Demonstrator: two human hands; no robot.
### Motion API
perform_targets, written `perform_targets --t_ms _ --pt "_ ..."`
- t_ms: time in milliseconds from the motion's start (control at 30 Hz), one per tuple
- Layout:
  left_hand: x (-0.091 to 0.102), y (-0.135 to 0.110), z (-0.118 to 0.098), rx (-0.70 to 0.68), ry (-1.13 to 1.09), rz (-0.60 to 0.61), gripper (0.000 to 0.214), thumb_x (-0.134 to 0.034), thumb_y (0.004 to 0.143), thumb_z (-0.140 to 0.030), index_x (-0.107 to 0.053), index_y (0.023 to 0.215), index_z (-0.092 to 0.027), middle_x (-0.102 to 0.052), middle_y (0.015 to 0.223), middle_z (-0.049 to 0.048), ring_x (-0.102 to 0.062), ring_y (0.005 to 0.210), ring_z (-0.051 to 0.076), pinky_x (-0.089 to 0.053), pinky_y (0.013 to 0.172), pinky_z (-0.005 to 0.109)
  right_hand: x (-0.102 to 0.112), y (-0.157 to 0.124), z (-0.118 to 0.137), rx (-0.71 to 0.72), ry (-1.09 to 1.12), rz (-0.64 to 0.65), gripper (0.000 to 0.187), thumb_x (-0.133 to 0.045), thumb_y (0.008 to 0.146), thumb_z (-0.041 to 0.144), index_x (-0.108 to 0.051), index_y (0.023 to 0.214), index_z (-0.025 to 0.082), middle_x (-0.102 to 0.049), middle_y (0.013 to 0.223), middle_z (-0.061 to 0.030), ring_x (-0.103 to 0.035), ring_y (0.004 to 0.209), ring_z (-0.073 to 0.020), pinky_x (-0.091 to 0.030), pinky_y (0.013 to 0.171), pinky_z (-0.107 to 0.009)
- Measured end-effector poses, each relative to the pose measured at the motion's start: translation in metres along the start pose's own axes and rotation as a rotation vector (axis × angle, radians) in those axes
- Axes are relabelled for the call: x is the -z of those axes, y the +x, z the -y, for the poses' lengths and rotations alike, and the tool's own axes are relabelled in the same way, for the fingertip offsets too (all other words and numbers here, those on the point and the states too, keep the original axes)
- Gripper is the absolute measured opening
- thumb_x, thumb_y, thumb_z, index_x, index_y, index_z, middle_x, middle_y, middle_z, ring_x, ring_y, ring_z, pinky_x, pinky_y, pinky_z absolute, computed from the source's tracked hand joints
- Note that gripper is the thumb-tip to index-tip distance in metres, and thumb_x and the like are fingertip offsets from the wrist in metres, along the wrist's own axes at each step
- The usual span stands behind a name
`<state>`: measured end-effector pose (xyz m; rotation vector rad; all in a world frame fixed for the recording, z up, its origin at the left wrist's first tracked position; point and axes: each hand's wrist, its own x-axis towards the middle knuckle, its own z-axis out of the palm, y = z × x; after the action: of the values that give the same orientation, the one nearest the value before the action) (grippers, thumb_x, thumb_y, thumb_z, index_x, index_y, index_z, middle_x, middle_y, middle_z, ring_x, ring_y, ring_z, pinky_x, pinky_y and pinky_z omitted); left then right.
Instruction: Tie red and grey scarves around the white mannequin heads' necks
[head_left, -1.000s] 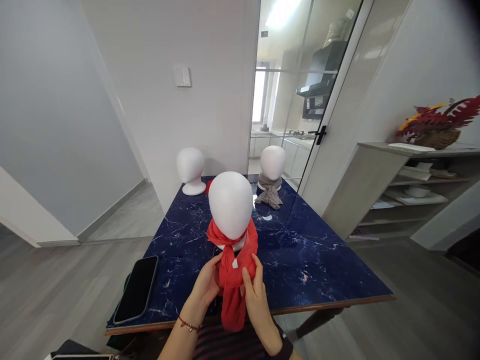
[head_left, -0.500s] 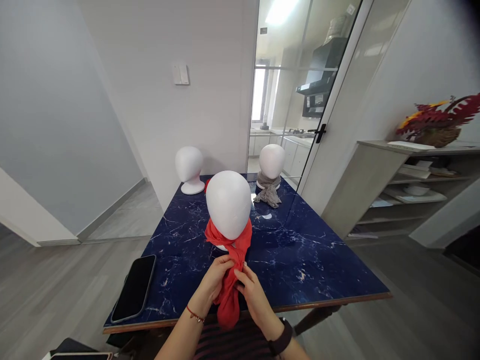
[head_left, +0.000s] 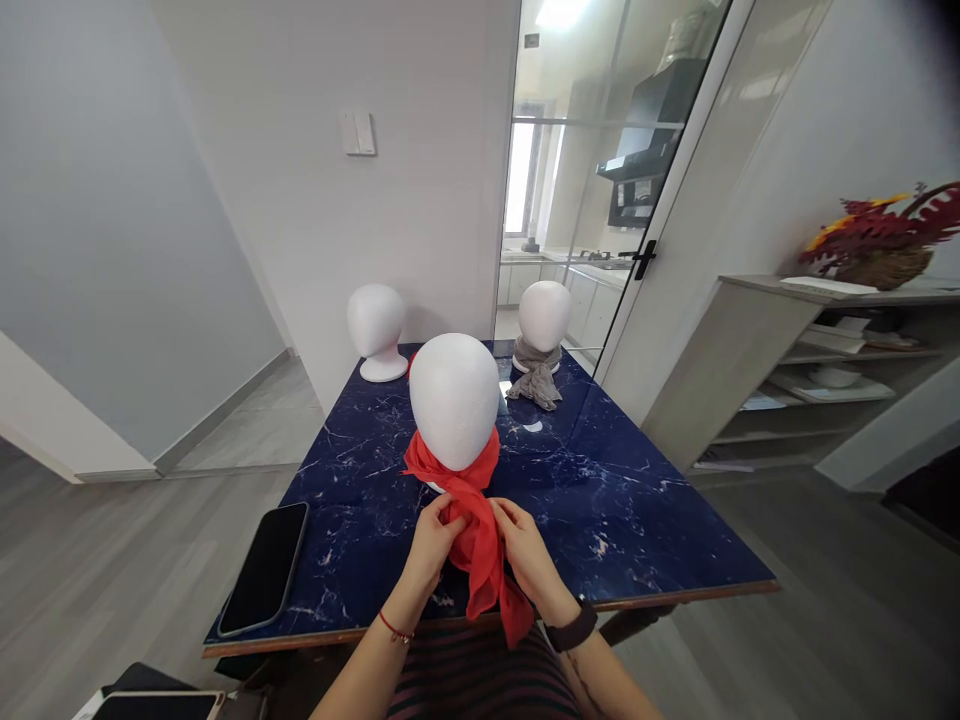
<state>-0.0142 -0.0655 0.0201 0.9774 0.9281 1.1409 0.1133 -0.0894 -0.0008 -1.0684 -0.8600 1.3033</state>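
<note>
A white mannequin head (head_left: 454, 400) stands near the front of the table, with a red scarf (head_left: 480, 548) wrapped around its neck. The scarf's loose part hangs down towards the front edge, its end spread out. Just below the neck, my left hand (head_left: 435, 538) pinches the scarf's left side, thumb and fingers closed on the cloth. On the opposite side my right hand (head_left: 523, 545) grips the scarf's edge between thumb and fingers. Part of the mannequin's base is hidden behind the cloth.
The dark blue marbled table (head_left: 622, 510) bears a phone (head_left: 264, 570) at its left front. Behind stand a bare white mannequin head (head_left: 377, 325) and another mannequin head (head_left: 545, 314) wearing a grey scarf (head_left: 537, 378). A shelf unit (head_left: 750, 340) is at the right, beyond a glass door.
The red scarf's hanging part has gone from bunched to more spread, its end swinging right. My right hand has moved up and right, and my left hand slightly up.
</note>
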Motion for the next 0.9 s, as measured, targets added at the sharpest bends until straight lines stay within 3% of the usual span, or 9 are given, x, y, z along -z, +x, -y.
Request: perform_targets --t_ms 100,200,300,367,500,600,733,833,900 --pt "-0.001 0.002 0.003 -0.024 0.014 0.043 0.035 -0.065 0.059 -0.009 -0.067 0.094 -0.015 -0.07 0.095 0.0073 -0.062 0.084 0.021 -0.046 0.079 0.029 -0.001 0.002 0.005 0.044 -0.067 0.036 0.037 -0.065 0.072 0.04 -0.063 0.1 0.017 -0.065 0.1 -0.0069 -0.059 0.091 -0.0196 -0.046 0.082 -0.032" --pt "0.002 0.004 0.006 -0.05 0.065 0.039 0.037 -0.06 0.06 -0.006 -0.066 0.096 -0.015 -0.068 0.096 0.0074 -0.06 0.09 0.021 -0.044 0.085 0.031 0.001 0.004 0.009 0.025 -0.1 0.115 0.036 -0.066 0.071 0.04 -0.065 0.096 0.015 -0.067 0.092 -0.0057 -0.06 0.085 -0.0185 -0.046 0.078 -0.03" --pt "0.005 0.005 0.006 -0.151 0.244 -0.006 0.037 -0.054 0.058 -0.001 -0.068 0.088 -0.017 -0.064 0.096 0.0063 -0.056 0.095 0.022 -0.039 0.093 0.033 0.002 0.005 0.013 -0.037 -0.118 0.055 0.041 -0.056 0.077 0.051 -0.066 0.09 0.013 -0.066 0.077 -0.0043 -0.058 0.069 -0.0153 -0.046 0.064 -0.026" --pt "0.005 0.002 0.003 -0.249 0.4 -0.019 0.038 -0.051 0.058 0.002 -0.069 0.085 -0.02 -0.06 0.1 0.0066 -0.054 0.098 0.022 -0.036 0.096 0.035 -0.001 0.004 0.013 -0.04 -0.164 0.025 0.045 -0.054 0.077 0.053 -0.064 0.096 0.014 -0.065 0.076 -0.0039 -0.057 0.065 -0.0143 -0.045 0.06 -0.025" --pt "0.002 -0.005 -0.004 -0.322 0.542 0.029 0.044 -0.045 0.062 0.003 -0.069 0.088 -0.023 -0.057 0.106 0.0075 -0.053 0.099 0.022 -0.037 0.095 0.036 -0.01 0.004 0.009 0.142 -0.287 0.08 0.041 -0.066 0.07 0.041 -0.062 0.101 0.016 -0.066 0.087 -0.0047 -0.06 0.076 -0.017 -0.046 0.071 -0.028" --pt "0.008 -0.005 -0.006 -0.293 0.46 -0.001 0.051 -0.045 0.058 0.004 -0.068 0.094 -0.023 -0.059 0.104 0.0057 -0.053 0.101 0.021 -0.035 0.097 0.033 -0.004 0.01 0.008 0.195 -0.309 0.013 0.028 -0.056 0.077 0.04 -0.063 0.087 0.014 -0.066 0.08 -0.0053 -0.06 0.074 -0.0183 -0.046 0.07 -0.029" --pt "0.022 0.001 -0.005 -0.227 0.296 -0.14 0.043 -0.05 0.054 0.003 -0.064 0.088 -0.02 -0.063 0.094 0.0024 -0.056 0.097 0.018 -0.036 0.093 0.028 0.013 0.022 0.007 0.12 -0.153 -0.069 0.03 -0.049 0.08 0.039 -0.057 0.093 0.014 -0.066 0.079 -0.0063 -0.06 0.063 -0.0158 -0.047 0.062 -0.027" --pt "0.028 0.001 -0.004 -0.047 0.121 -0.196 0.025 -0.058 0.059 -0.007 -0.057 0.082 -0.017 -0.064 0.08 0.0011 -0.059 0.077 0.015 -0.043 0.075 0.025 0.018 0.021 0.002 0.166 -0.232 -0.042 0.032 -0.045 0.082 0.036 -0.055 0.104 0.015 -0.064 0.076 -0.0027 -0.048 0.045 -0.0096 -0.04 0.047 -0.022" --pt "0.028 -0.002 -0.006 0.116 0.034 -0.177 0.022 -0.065 0.062 -0.015 -0.055 0.081 -0.017 -0.065 0.074 0.0013 -0.06 0.066 0.013 -0.043 0.066 0.024 0.016 0.016 -0.005 0.25 -0.345 -0.009 0.033 -0.042 0.083 0.03 -0.055 0.11 0.017 -0.063 0.077 -0.0019 -0.048 0.048 -0.01 -0.041 0.049 -0.022"
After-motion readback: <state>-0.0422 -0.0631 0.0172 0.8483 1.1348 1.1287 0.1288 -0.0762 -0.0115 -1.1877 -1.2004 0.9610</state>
